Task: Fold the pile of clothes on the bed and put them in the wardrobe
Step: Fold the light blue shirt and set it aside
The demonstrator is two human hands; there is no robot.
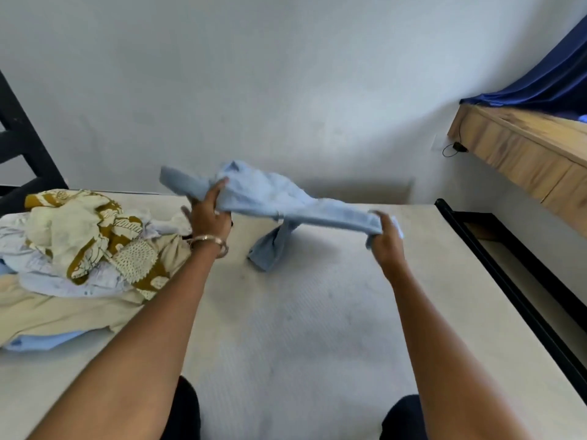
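A light blue garment [270, 195] is stretched in the air above the bare white mattress [317, 328]. My left hand [209, 214], with a metal bangle on the wrist, grips its left end. My right hand [386, 235] grips its right end. A loose part of the garment hangs down between my hands and touches the mattress. On the left side of the bed lies the pile of clothes [85, 246]: a cream and mustard patterned piece on top, with pale blue, lilac and beige pieces under it.
A white wall stands behind the bed. A black frame [19, 134] rises at the far left. A black bed rail [508, 281] runs along the mattress's right edge. A wooden shelf [524, 154] with blue fabric [546, 84] on it juts out at the upper right.
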